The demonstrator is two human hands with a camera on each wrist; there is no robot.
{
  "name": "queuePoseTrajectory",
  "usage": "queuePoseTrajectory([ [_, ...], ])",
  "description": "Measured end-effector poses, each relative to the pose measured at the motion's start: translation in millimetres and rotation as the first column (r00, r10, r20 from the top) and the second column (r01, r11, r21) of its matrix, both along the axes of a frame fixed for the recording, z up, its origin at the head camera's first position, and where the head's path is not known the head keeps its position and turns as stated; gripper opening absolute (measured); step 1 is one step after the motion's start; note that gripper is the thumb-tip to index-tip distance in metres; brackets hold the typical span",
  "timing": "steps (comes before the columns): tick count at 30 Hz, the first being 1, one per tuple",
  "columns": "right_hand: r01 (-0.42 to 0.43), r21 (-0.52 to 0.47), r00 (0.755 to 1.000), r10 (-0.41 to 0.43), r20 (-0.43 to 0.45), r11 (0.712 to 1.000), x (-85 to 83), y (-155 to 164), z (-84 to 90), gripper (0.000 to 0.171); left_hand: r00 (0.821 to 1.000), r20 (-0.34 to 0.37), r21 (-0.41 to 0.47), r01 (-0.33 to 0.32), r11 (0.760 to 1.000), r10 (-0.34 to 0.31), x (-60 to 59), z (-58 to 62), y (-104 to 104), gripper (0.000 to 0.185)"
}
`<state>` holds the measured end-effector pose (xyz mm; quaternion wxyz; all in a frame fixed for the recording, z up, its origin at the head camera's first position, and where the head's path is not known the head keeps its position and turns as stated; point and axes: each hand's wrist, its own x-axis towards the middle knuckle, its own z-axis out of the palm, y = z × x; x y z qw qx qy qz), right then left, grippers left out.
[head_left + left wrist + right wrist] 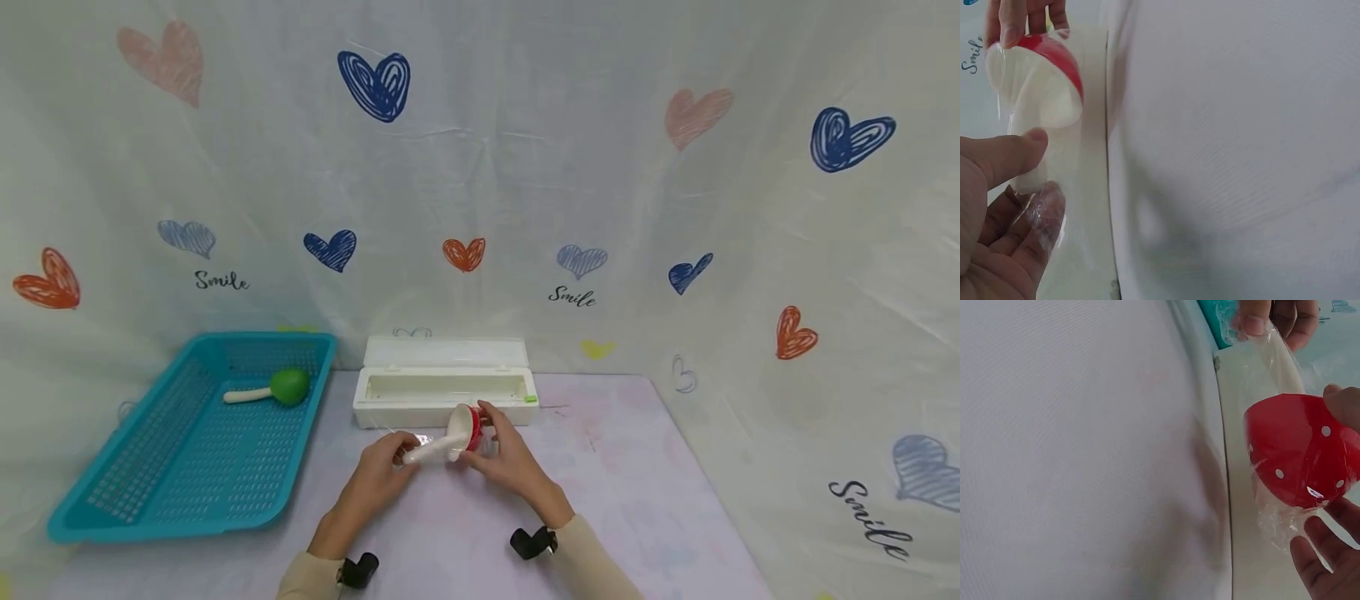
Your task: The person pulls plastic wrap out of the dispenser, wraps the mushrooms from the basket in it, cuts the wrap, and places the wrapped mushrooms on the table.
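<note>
A soup ladle point(435, 448) with a white handle and a red bowl with white dots is held low in front of the white box. Clear plastic film point(1279, 528) hangs around it, crumpled at the handle end and below the bowl. My left hand point(378, 473) pinches the handle end and film between thumb and fingers; the thumb lies on the handle in the left wrist view. With its thumb at the rim and fingers around the red underside, my right hand point(513, 462) holds the bowl point(1300, 450). In the left wrist view the bowl's white inside point(1054, 100) shows.
Behind the hands stands a long white box point(408, 414) with its lid point(446, 352) raised. On the left, a turquoise basket point(288, 467) contains a green ladle point(289, 387) with a white handle. A heart-print curtain point(480, 183) borders the pale table point(637, 500) at the back and right.
</note>
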<state>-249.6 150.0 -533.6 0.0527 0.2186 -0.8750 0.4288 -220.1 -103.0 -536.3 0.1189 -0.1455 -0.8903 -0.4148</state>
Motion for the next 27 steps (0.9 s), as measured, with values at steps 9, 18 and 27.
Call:
queuePoseTrajectory([
  [9, 0.074, -0.062, 0.987, -0.082, -0.135, 0.995, -1.5, -7, 0.5, 0.082, 0.999, 0.042, -0.02, -0.011, 1.0, 0.012, -4.4, 9.7, -7, 0.025],
  [18, -0.003, 0.056, 0.955, 0.019, -0.296, 0.998, 0.6, -11, -1.7, 0.069, 0.999, 0.042, -0.027, -0.01, 1.0, 0.011, -7.9, 8.2, -11, 0.024],
  [27, 0.022, 0.172, 0.936, 0.04, -0.349, 0.985, -7.8, -18, 9.4, 0.085, 0.998, 0.055, -0.053, 0.029, 0.998, -0.026, -22.7, 17.2, -8, 0.025],
])
